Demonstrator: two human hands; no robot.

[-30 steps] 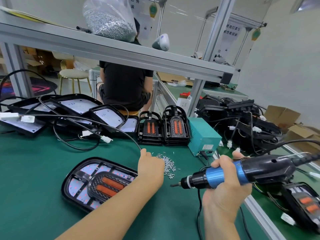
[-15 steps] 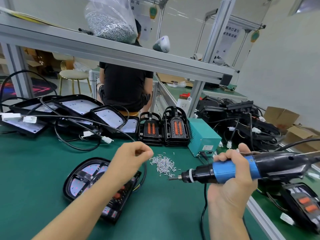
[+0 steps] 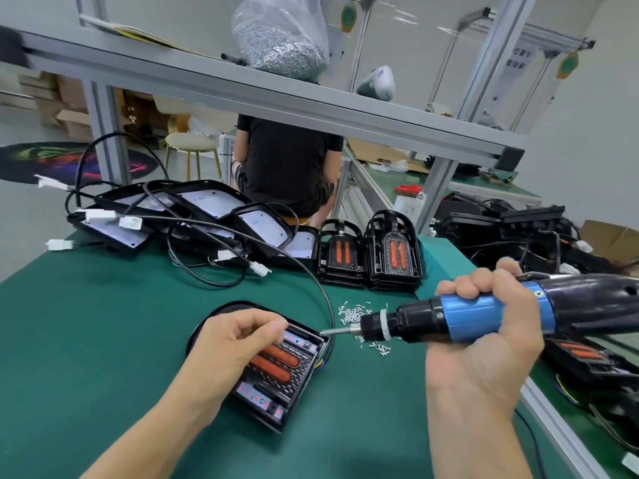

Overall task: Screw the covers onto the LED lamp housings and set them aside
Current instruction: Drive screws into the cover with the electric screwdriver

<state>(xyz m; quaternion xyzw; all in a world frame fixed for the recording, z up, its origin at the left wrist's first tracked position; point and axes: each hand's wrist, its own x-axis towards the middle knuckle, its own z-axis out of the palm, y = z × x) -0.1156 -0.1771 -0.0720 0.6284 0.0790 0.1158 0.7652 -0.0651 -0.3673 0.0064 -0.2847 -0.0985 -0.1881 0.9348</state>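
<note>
Arms: we see two forearms entering from the bottom edge, both bare up to where the picture cuts them off.
Sleeves: no cuff or fabric shows on either arm within what we can see.
Left hand (image 3: 238, 344): bare, without glove, ring or strap; short, plain nails as far as we can tell.
Right hand (image 3: 484, 344): bare as well; the inner wrist and the heel of the palm face us, unmarked.
Wrists: we find no watch, band or cable on either one.
Rest of the body: out of view, so we cannot tell what is worn.
</note>
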